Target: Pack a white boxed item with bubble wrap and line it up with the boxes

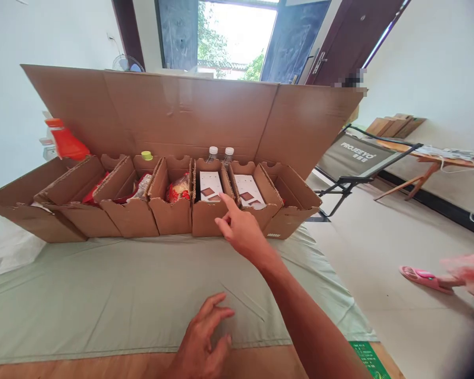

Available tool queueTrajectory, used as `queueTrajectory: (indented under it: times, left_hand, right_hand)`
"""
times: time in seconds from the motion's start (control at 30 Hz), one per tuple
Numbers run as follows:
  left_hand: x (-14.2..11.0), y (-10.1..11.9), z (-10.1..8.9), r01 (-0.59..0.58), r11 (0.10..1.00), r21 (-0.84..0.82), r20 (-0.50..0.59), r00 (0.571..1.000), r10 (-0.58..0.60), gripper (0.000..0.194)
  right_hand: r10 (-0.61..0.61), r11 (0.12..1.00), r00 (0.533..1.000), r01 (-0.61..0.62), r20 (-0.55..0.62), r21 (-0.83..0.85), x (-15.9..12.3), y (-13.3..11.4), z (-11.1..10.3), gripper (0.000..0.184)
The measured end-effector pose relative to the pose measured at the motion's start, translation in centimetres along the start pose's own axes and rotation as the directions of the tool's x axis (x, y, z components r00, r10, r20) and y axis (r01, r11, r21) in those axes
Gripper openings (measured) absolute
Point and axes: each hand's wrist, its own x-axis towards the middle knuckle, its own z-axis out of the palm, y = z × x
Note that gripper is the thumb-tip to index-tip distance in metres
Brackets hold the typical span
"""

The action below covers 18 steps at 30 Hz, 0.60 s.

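Observation:
A long row of open cardboard boxes [169, 216] stands on a pale green cloth [102, 295]. My right hand [239, 226] reaches to the box front, index finger stretched out and touching the edge by a white packet with brown squares [210, 185]. A second such packet [248, 190] lies in the box to its right. My left hand [203, 342] rests on the cloth near me, fingers apart, holding nothing. Two clear bottles with white caps [220, 154] stand behind the packets. Red-and-white snack bags [178, 188] fill the boxes further left.
A tall cardboard sheet [189, 113] stands behind the boxes. An orange bottle [65, 141] is at the far left. A folding chair [359, 158] and low wooden table [426, 158] stand at the right. Another person's foot in a pink slipper [422, 276] is on the floor.

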Motion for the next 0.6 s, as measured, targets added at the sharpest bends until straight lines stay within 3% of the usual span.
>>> queueTrajectory:
  times: [0.07,0.13,0.23,0.33,0.43,0.53,0.6]
  left_hand:
    - [-1.3,-0.5,-1.3,-0.028,1.0,0.007,0.033,0.999,0.027,0.042]
    - [-2.5,-1.0,-2.6,-0.065,0.998,0.005,0.045,0.997,0.065,0.04]
    - [-4.3,-1.7,-4.2,-0.112,0.993,-0.038,0.02,0.993,0.113,0.035]
    - [-6.0,-1.8,-5.3,-0.07,0.995,-0.076,-0.025,0.997,0.068,0.032]
    - [-7.5,-1.2,-6.8,0.002,0.997,-0.078,-0.127,0.992,-0.012,0.028]
    - [-7.9,-0.2,-8.8,0.079,0.996,-0.039,-0.197,0.977,-0.085,0.03]
    - [-7.1,0.6,-9.9,0.115,0.993,-0.018,-0.265,0.957,-0.116,0.035]
  right_hand:
    - [0.072,0.984,0.997,-0.067,0.025,-0.166,2.0,-0.7,0.9,0.045]
    - [0.103,0.97,0.995,-0.102,-0.007,-0.22,3.0,-0.9,1.5,0.03]
    - [0.093,0.967,0.994,-0.102,-0.05,-0.233,1.9,-1.5,1.7,0.025]
    - [0.063,0.968,0.996,-0.077,-0.065,-0.24,-2.8,-2.3,1.3,0.023]
    - [-0.04,0.988,0.994,0.024,-0.1,-0.156,-9.8,-1.8,0.3,0.02]
    - [-0.137,0.991,0.972,0.134,-0.192,-0.031,-16.9,0.6,-1.8,0.019]
    - [-0.086,0.996,0.959,0.084,-0.27,-0.02,-21.0,2.9,-3.3,0.017]
